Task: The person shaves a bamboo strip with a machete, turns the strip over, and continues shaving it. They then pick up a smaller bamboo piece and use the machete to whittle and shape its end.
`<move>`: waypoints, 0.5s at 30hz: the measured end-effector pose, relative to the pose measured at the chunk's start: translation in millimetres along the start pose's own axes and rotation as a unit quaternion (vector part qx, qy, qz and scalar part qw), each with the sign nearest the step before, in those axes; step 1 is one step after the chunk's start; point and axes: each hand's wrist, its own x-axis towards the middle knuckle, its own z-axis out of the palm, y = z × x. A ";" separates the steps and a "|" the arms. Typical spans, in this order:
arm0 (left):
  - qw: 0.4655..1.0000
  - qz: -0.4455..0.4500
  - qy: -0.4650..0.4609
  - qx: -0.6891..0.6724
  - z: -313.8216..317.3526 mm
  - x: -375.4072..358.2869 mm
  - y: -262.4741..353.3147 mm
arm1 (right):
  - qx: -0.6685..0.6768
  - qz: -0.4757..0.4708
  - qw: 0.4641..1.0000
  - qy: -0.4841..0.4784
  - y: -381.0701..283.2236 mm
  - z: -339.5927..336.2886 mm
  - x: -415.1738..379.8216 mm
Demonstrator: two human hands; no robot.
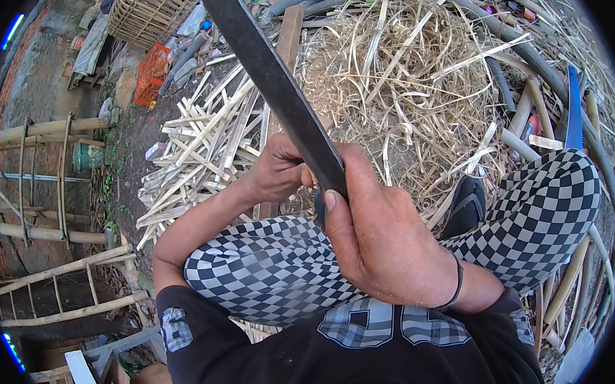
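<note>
A long dark machete blade (275, 84) slants from the top of the view down to my right hand (389, 243), whose fingers are wrapped round its lower end with the thumb along it. My left hand (280, 171) is closed just left of the blade, fingers curled together; what it pinches, if anything, is hidden. Split pale bamboo strips (212, 140) lie in a pile to the left of a wooden plank (287, 39). Beyond my hands a heap of thin curled shavings (399, 78) covers the ground.
An orange crate (151, 75) and a woven basket (152, 6) are at the upper left. Bamboo ladder-like frames (41, 232) stand on the left. A blue saw (574, 110) is beside my right knee. Poles curve round the right side. A sandal (467, 202) shows near the shavings.
</note>
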 end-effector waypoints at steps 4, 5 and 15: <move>0.997 -0.041 0.033 -0.054 11.9 2.5 6.0 | -0.016 0.020 1.000 0.002 -4.7 -2.9 -2.8; 0.997 -0.039 0.032 -0.053 12.1 7.4 9.1 | -0.025 0.030 0.999 0.000 -6.3 -4.3 -3.3; 0.999 0.028 -0.013 -0.040 15.3 8.0 1.1 | -0.077 -0.003 0.997 0.022 -9.4 3.6 -10.2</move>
